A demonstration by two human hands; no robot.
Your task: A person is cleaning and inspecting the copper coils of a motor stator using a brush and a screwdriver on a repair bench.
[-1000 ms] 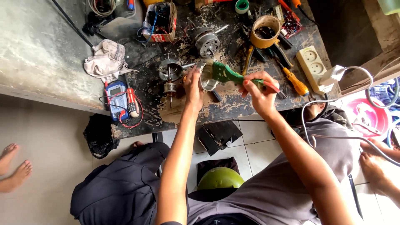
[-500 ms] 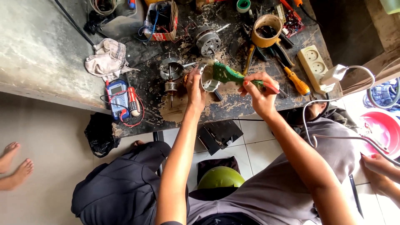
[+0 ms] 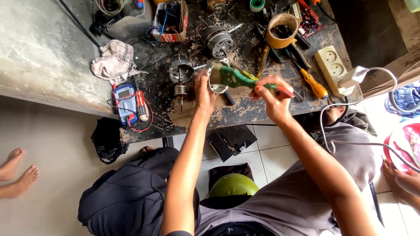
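— Over the scarred workbench, both hands are up. What has the left hand got?

— Its fingers are wrapped round a round metal motor housing, held just above the bench near the front edge. The right hand is clamped on the red handle of a brush, whose green-smeared head lies against the housing.

— And around them?

— Crowded. Just left of the housing stands a rotor on its shaft, with another motor shell behind it. Further back sits a fan motor. An orange-handled screwdriver lies right of the brush, a white power strip beyond it, a roll of tape with tools behind.

— Left side?

— A multimeter with red leads at the bench edge, a crumpled rag above it. A white cable loops past the right forearm, and another person's bare feet show at the far left.
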